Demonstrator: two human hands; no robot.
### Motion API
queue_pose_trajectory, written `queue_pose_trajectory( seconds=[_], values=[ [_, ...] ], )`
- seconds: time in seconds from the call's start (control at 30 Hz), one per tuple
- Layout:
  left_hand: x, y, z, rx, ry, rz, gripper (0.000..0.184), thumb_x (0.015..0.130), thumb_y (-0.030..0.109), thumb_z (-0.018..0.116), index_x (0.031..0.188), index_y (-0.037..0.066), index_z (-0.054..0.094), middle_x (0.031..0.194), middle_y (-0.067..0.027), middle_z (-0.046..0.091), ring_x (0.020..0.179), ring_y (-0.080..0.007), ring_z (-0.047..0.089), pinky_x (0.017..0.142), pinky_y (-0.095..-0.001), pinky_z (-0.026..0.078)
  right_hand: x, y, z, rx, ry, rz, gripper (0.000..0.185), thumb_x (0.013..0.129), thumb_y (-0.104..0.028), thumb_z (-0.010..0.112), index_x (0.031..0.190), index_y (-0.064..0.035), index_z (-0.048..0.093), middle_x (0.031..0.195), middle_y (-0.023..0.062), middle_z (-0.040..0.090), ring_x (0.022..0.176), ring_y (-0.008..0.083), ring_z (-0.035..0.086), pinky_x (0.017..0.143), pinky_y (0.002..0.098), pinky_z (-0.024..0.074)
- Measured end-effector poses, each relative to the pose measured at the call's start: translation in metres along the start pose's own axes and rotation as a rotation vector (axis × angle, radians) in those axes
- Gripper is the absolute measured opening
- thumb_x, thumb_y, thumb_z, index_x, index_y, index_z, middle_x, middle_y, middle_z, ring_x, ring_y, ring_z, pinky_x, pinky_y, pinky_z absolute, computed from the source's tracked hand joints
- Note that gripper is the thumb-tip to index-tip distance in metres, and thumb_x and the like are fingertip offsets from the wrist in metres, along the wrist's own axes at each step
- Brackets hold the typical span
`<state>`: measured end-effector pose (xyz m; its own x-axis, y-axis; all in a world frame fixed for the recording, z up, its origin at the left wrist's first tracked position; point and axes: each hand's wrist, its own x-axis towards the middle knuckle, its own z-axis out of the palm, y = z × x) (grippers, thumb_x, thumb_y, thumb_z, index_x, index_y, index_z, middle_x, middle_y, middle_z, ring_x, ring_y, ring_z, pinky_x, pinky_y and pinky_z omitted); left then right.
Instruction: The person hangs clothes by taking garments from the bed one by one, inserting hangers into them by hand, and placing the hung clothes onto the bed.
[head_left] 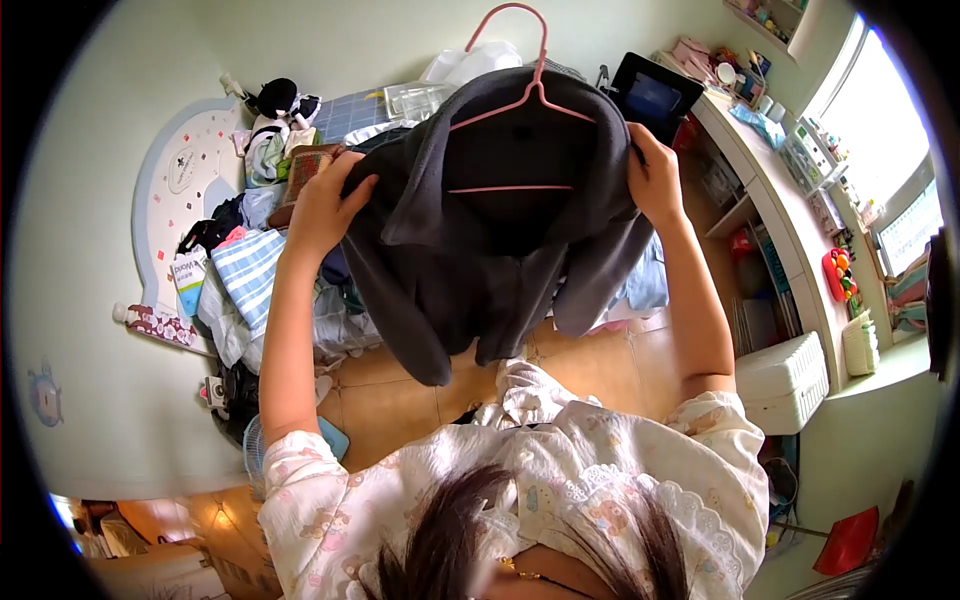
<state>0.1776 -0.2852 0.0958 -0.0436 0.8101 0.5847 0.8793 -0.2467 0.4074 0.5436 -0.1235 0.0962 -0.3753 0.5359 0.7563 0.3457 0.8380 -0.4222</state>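
A dark grey jacket (450, 280) hangs on a pink clothes hanger (541, 72), held up in front of me at arm's length. Its wide collar faces me, and the hanger's hook rises above it. The hanger's lower bar shows inside the neck opening. My left hand (332, 205) grips the jacket at its left shoulder, thumb on the near side and fingers partly behind the cloth. On the other shoulder my right hand (655, 175) is closed round the fabric, its fingertips hidden behind. Both sleeves dangle below.
Behind the jacket a bed with a white headboard (160, 190) is heaped with clothes, including a blue striped cloth (248, 270). A long desk (745, 150) with many small items runs along the right, under the window. A white box (785, 375) stands beside it on the tiled floor (390, 395).
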Motion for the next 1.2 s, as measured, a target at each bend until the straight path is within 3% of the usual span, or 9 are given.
queue_pose_trajectory(
  seconds=[0.13,0.43,0.5,0.6,0.7,0.77,0.93,1.13,1.2],
  values=[
    [0.008,0.007,0.018,0.318,0.040,0.236,0.019,0.085,0.018,0.061,0.098,0.006,0.055,0.081,-0.0143,0.061,0.080,-0.0326,0.060,0.071,-0.0411,0.047,-0.009,-0.008,-0.008,0.025,-0.029,-0.012,0.025,0.082,0.001,0.051,0.104,-0.0040,0.058,0.088,0.0196,0.061,0.083,0.0381,0.060,0.074,0.0347,0.0480],
    [0.056,0.030,0.016,-0.025,-0.031,0.290,0.015,0.089,0.016,0.055,0.094,0.002,0.056,0.079,-0.0175,0.060,0.074,-0.0367,0.058,0.064,-0.0363,0.046,-0.031,0.021,-0.049,-0.188,-0.233,-0.171,0.035,0.077,0.001,0.054,0.111,-0.0054,0.055,0.088,0.0170,0.061,0.081,0.0367,0.060,0.070,0.0402,0.0482],
    [0.078,0.042,0.007,-0.131,-0.092,0.185,0.019,0.091,0.019,0.052,0.094,0.001,0.057,0.076,-0.0169,0.058,0.067,-0.0295,0.053,0.065,-0.0314,0.044,-0.033,0.021,-0.053,-0.271,-0.386,-0.237,0.036,0.076,0.001,0.055,0.111,-0.0059,0.056,0.087,0.0161,0.061,0.080,0.0359,0.060,0.070,0.0401,0.0482],
    [0.111,0.041,0.023,-0.171,-0.335,0.207,0.022,0.088,0.021,0.057,0.095,0.001,0.059,0.080,-0.0137,0.060,0.075,-0.0219,0.056,0.072,-0.0297,0.045,-0.037,0.020,-0.045,-0.071,-0.143,-0.201,0.033,0.076,0.003,0.055,0.108,-0.0043,0.058,0.083,0.0175,0.061,0.075,0.0358,0.060,0.068,0.0366,0.0490],
    [0.120,0.031,0.030,-0.303,-0.359,0.106,0.022,0.086,0.021,0.061,0.100,0.006,0.064,0.088,-0.0046,0.065,0.084,-0.0140,0.059,0.077,-0.0266,0.046,-0.039,0.025,-0.048,0.005,0.051,0.045,0.028,0.081,0.006,0.048,0.106,-0.0005,0.059,0.081,0.0202,0.060,0.073,0.0297,0.063,0.067,0.0297,0.0477],
    [0.111,0.035,0.012,-0.257,-0.339,0.043,0.025,0.085,0.020,0.063,0.105,0.005,0.063,0.095,-0.0049,0.065,0.086,-0.0099,0.059,0.077,-0.0253,0.046,-0.038,0.028,-0.049,0.000,0.149,-0.004,0.029,0.082,0.006,0.047,0.108,0.0000,0.058,0.082,0.0197,0.061,0.073,0.0258,0.063,0.069,0.0265,0.0469],
    [0.076,0.056,0.018,0.180,-0.094,0.479,0.033,0.079,0.010,0.061,0.111,0.005,0.054,0.102,-0.0164,0.062,0.096,-0.0386,0.056,0.075,-0.0401,0.048,-0.034,0.027,-0.051,0.062,0.123,0.104,0.026,0.082,0.006,0.048,0.106,0.0012,0.059,0.082,0.0181,0.063,0.073,0.0192,0.062,0.071,0.0244,0.0462],
    [0.063,0.037,0.027,0.059,-0.069,0.505,0.028,0.072,0.006,0.056,0.099,0.002,0.056,0.089,-0.0193,0.061,0.085,-0.0403,0.057,0.069,-0.0432,0.047,-0.017,0.016,-0.077,0.291,-0.087,0.067,0.017,0.084,0.007,0.047,0.093,0.0017,0.060,0.069,0.0062,0.057,0.066,0.0122,0.056,0.060,0.0234,0.0455],
    [0.055,0.029,0.034,0.016,-0.026,0.519,0.024,0.072,0.008,0.057,0.096,0.002,0.058,0.086,-0.0195,0.061,0.082,-0.0407,0.058,0.068,-0.0429,0.047,-0.007,0.013,-0.108,0.302,-0.023,0.254,0.019,0.084,0.007,0.043,0.088,0.0001,0.061,0.068,0.0028,0.056,0.064,0.0088,0.053,0.057,0.0224,0.0441]
  ],
)
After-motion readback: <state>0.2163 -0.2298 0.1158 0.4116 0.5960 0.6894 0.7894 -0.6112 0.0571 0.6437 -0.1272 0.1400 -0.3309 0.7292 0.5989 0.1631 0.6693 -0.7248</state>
